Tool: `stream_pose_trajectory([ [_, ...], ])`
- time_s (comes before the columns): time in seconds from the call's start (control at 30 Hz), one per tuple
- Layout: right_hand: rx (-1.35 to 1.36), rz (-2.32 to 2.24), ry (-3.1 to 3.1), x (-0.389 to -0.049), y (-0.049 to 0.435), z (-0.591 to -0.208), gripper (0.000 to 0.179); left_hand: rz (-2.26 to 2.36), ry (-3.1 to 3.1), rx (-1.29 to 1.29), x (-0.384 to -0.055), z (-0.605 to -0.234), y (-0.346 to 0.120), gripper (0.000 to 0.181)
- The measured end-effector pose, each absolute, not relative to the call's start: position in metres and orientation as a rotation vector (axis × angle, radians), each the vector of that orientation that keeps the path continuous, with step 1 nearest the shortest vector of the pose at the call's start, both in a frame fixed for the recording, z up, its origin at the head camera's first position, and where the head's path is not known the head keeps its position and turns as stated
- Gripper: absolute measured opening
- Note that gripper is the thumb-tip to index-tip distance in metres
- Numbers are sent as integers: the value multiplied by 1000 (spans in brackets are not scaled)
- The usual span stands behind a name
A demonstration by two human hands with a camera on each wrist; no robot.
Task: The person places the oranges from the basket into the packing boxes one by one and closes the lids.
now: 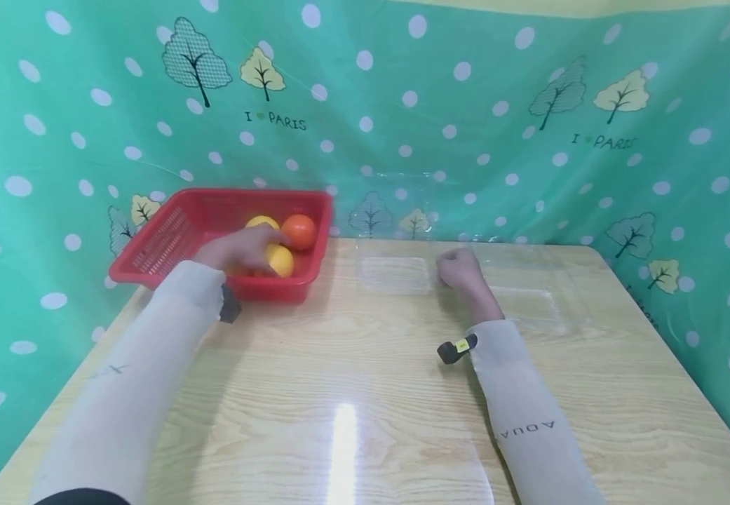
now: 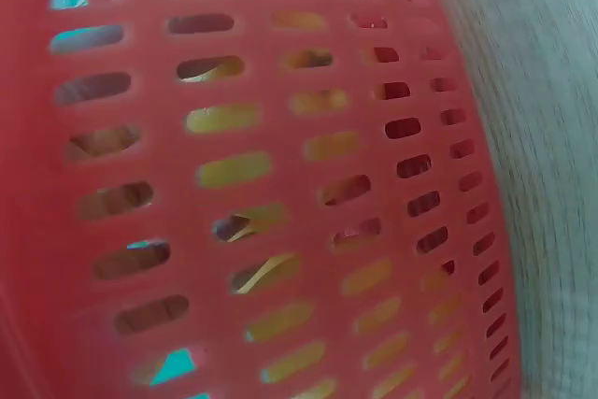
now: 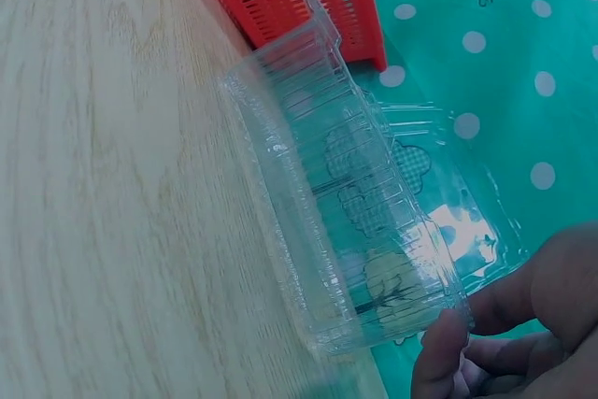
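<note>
My left hand (image 1: 245, 247) reaches into a red plastic basket (image 1: 270, 289) at the back left. Its fingers arch over a round yellow-orange fruit (image 1: 280, 261); whether they grip it I cannot tell. Right behind lie another yellow fruit (image 1: 262, 221) and an orange-red fruit (image 1: 299, 231). In the left wrist view the basket's slotted wall (image 2: 308, 165) hides most of this hand, with yellow showing through the slots. My right hand (image 1: 459, 270) pinches the corner rim of a clear plastic container (image 3: 318, 203), thumb on one side and fingers on the other. The container's lid (image 3: 467, 221) stands folded back.
To the right of my right hand another clear plastic container (image 1: 529, 308) sits on the wooden table (image 1: 339, 358). A green curtain with white dots (image 1: 465, 126) hangs along the table's back edge and both sides. The basket stands left of the containers.
</note>
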State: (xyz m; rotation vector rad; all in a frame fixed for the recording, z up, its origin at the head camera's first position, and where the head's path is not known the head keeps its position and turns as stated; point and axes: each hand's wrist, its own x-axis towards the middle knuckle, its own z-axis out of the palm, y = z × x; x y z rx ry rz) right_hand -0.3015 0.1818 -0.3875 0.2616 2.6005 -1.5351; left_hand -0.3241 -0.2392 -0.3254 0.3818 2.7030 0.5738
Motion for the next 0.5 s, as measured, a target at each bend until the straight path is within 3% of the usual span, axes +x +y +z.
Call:
stream_pose_trajectory([
  [0.23, 214, -1504, 2616, -302, 181, -386, 29, 388, 2770, 537, -330, -337, -233, 68],
  [0.5, 228, -1472, 2620, -301, 181, -387, 29, 447, 2755, 409, -324, -336, -230, 77],
])
